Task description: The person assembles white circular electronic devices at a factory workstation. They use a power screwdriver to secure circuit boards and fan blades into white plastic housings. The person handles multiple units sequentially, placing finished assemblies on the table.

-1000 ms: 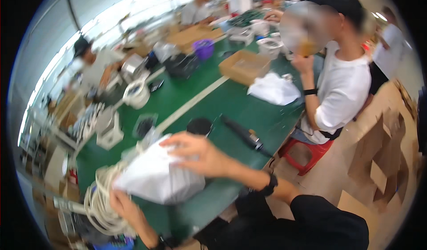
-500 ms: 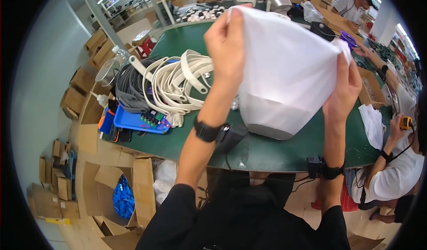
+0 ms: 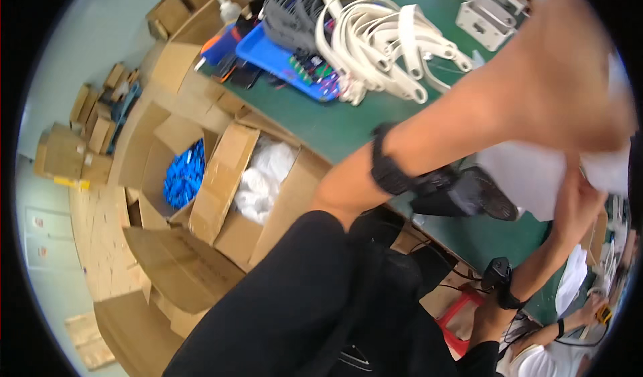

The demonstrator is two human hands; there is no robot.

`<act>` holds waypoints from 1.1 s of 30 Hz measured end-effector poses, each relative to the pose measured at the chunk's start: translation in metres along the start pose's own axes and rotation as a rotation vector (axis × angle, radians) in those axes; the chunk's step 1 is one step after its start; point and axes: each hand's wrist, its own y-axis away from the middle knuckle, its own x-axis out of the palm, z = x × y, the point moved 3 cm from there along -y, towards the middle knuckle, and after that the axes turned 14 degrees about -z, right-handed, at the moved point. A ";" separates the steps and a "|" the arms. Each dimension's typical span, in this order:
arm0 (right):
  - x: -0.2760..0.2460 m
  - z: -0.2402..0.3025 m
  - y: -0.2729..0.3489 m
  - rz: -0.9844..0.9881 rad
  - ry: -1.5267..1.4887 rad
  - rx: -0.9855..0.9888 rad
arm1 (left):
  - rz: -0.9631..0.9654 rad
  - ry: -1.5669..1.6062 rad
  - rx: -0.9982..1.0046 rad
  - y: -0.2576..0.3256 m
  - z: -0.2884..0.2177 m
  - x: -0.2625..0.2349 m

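A white, thin bag [image 3: 526, 176] hangs at the right side of the view, partly behind my left forearm and hand. My left hand [image 3: 576, 82] is raised high in front of it, smeared by motion, so its fingers cannot be made out. Lower down, my right hand [image 3: 577, 203] is closed on the bag's edge, its fingers pressed together. What the bag holds is hidden. Both wrists wear black bands with small black devices.
On the green table [image 3: 295, 119] lie white straps [image 3: 375, 42], grey straps [image 3: 291, 15], a blue tray [image 3: 268, 55] with circuit boards and a light metal box [image 3: 485, 23]. Cardboard boxes [image 3: 221, 182] stand at left, one with blue packets [image 3: 185, 176]. A red stool [image 3: 455, 323] and a co-worker are at lower right.
The view has swung left and tilted, so table and straps appear farther right and higher. The bag, spread between both hands before, is now mostly covered by my left arm.
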 end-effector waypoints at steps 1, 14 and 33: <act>-0.001 -0.003 0.008 -0.021 -0.006 -0.018 | 0.036 -0.221 -0.015 0.030 -0.013 -0.011; 0.129 0.107 0.181 1.035 -0.467 -0.141 | 0.086 -1.234 -1.386 0.219 -0.258 -0.252; -0.012 -0.004 0.108 0.024 -1.642 0.389 | 0.042 -2.056 -1.534 0.443 -0.226 -0.516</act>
